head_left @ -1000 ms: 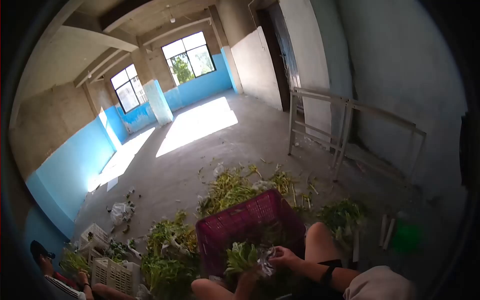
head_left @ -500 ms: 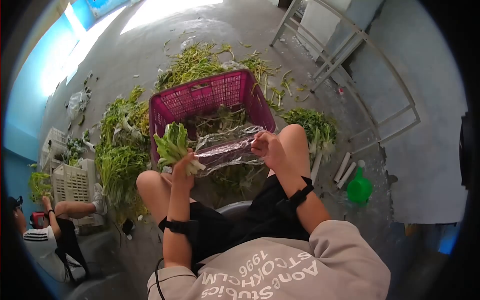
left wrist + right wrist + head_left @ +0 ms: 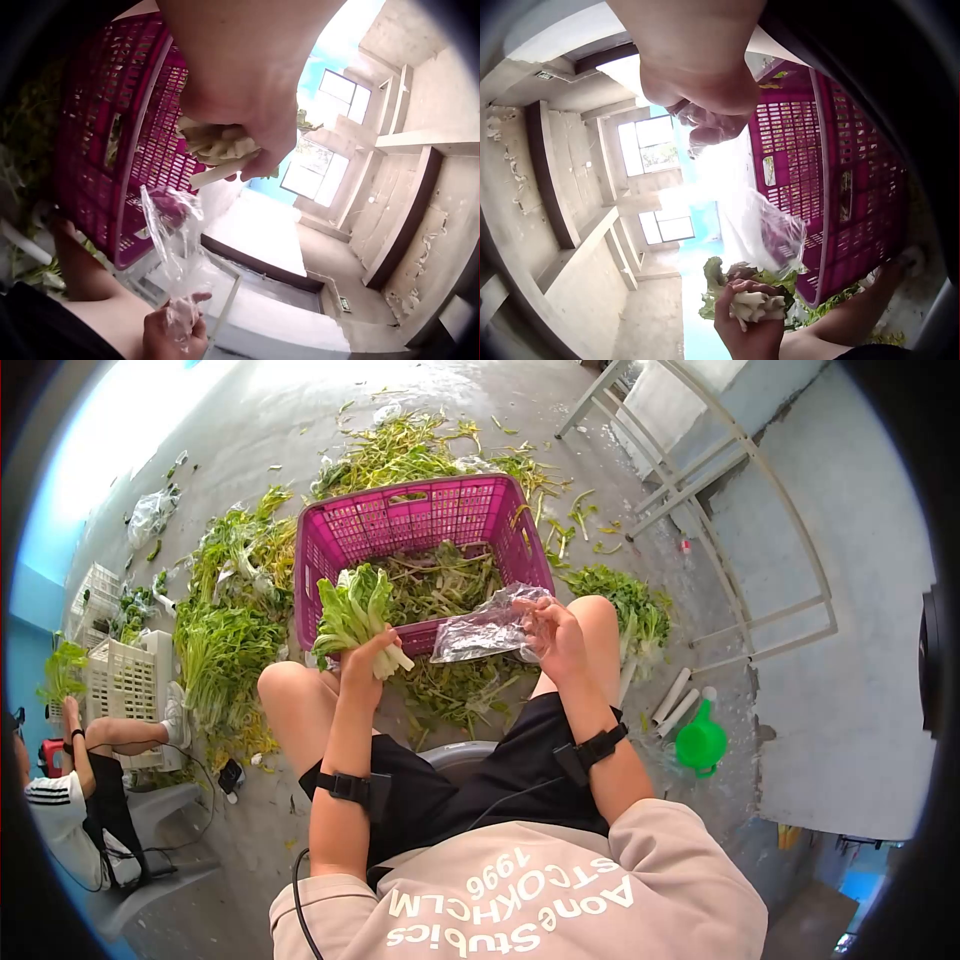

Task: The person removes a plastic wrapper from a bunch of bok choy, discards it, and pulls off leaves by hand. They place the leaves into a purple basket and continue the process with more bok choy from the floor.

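Note:
My left hand (image 3: 365, 662) grips a bunch of leafy greens (image 3: 350, 610) by its pale stalks, leaves pointing up and away. In the left wrist view the cut stalk ends (image 3: 217, 154) stick out past the fingers. My right hand (image 3: 558, 640) pinches one end of a clear plastic bag (image 3: 480, 632). The bag stretches toward the left hand, its free end short of the greens. Both hands are over the near side of a magenta plastic crate (image 3: 340, 525). Loose greens (image 3: 440, 580) lie inside the crate.
Heaps of greens (image 3: 225, 670) lie left of the crate, with yellowing stalks (image 3: 400, 455) behind it. More greens (image 3: 630, 610) sit at the right, near a green plastic container (image 3: 702, 742) and a metal frame (image 3: 735, 450). Another person (image 3: 75, 790) sits at the left beside white crates (image 3: 125, 675).
The head view has tilted down from the room toward my lap. Half a second ago the bag spanned between both hands; now its left end is away from the left hand.

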Demonstrator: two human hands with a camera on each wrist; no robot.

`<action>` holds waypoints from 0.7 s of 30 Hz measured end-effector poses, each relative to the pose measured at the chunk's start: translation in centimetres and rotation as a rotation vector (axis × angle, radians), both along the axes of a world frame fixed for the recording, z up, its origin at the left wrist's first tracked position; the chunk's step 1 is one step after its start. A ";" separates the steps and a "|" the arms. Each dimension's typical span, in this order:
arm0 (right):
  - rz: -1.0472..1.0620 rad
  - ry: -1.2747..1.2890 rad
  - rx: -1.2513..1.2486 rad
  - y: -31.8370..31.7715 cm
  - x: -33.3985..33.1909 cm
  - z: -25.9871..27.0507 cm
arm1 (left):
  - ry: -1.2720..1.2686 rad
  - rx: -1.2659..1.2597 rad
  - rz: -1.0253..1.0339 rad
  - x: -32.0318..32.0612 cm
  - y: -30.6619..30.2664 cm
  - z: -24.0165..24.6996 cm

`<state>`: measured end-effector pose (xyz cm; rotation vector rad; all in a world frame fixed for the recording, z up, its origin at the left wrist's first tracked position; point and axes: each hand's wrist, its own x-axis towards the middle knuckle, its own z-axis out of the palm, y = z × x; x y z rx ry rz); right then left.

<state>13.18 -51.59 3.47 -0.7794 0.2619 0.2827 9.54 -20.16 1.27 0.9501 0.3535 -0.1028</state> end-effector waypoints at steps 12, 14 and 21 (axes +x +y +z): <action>0.299 -0.179 -0.225 5.8 -2.6 1.3 | -0.053 -0.048 -0.154 -1.5 -5.4 0.1; 0.366 -0.141 -0.250 5.9 -2.8 0.9 | -0.041 -0.068 -0.145 -1.8 -6.5 -0.2; 0.496 -0.105 -0.083 5.5 -3.3 1.3 | -0.009 -0.116 -0.096 -1.5 -6.7 -1.3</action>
